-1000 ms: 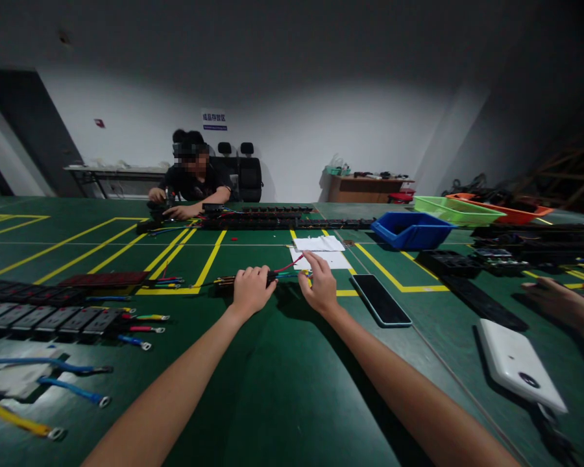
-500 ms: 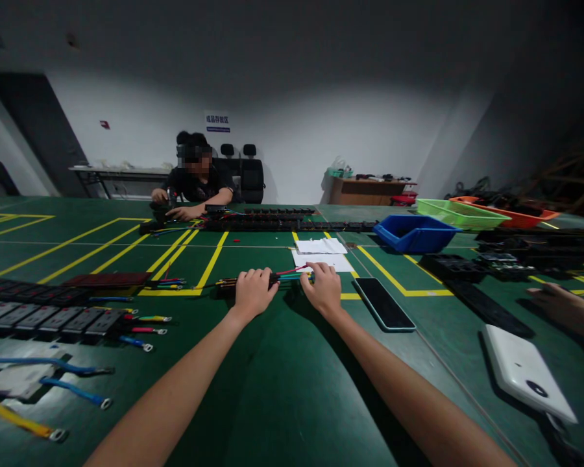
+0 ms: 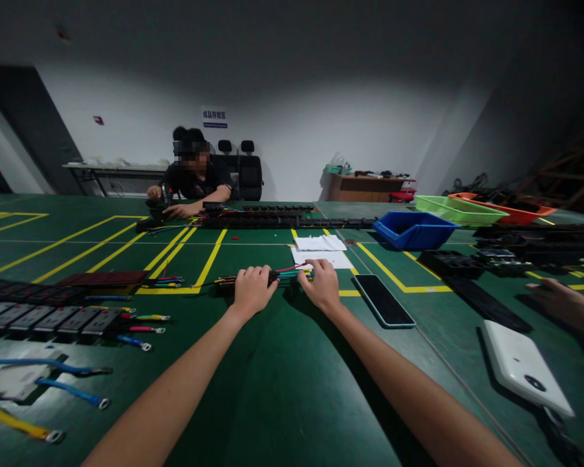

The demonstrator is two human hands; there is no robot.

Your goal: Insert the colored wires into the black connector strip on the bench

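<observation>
My left hand [image 3: 253, 288] is closed over the dark middle of a wire bundle [image 3: 226, 282] that lies across the green table. Brown and black wires stick out on its left side. To its right, red, blue and green wires with yellow ends [image 3: 288, 275] run over to my right hand [image 3: 321, 284]. The fingers of that hand are bent together at the wire ends; exactly which wire they pinch is hidden. White paper sheets [image 3: 321, 251] lie just beyond my right hand, and a dark-screened phone [image 3: 383, 300] rests to its right.
Power socket strips [image 3: 73, 321] with lugged cables lie at left. A white device [image 3: 525, 366] and another person's hand [image 3: 564, 305] are at right. Blue [image 3: 413, 231], green [image 3: 457, 211] and orange [image 3: 511, 211] bins stand beyond. A co-worker [image 3: 194, 172] sits across the table.
The whole view has shifted slightly. Both hands keep their places at the wire bundle, and my right fingers have moved only a little along the wire ends.
</observation>
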